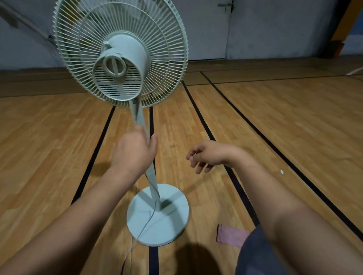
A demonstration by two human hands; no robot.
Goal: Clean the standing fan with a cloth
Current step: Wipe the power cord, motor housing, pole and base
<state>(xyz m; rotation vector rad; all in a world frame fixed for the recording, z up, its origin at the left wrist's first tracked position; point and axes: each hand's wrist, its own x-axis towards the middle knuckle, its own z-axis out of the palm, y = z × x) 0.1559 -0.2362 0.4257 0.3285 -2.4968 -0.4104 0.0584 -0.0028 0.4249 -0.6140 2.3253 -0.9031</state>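
Note:
A pale green standing fan [120, 51] faces away from me, its motor housing and rear grille toward the camera. Its pole [152, 177] runs down to a round base [169, 223] on the floor. My left hand [134, 152] is wrapped around the pole below the fan head. My right hand [209, 153] hovers to the right of the pole, fingers loosely curled and apart, holding nothing. A pink cloth [231, 234] lies flat on the floor right of the base, partly hidden by my dark-clothed knee.
The fan's thin cord [146, 224] trails from the pole across the base toward me. The wooden floor [280, 120] has black lines. A grey wall with a door [209, 25] stands behind the fan.

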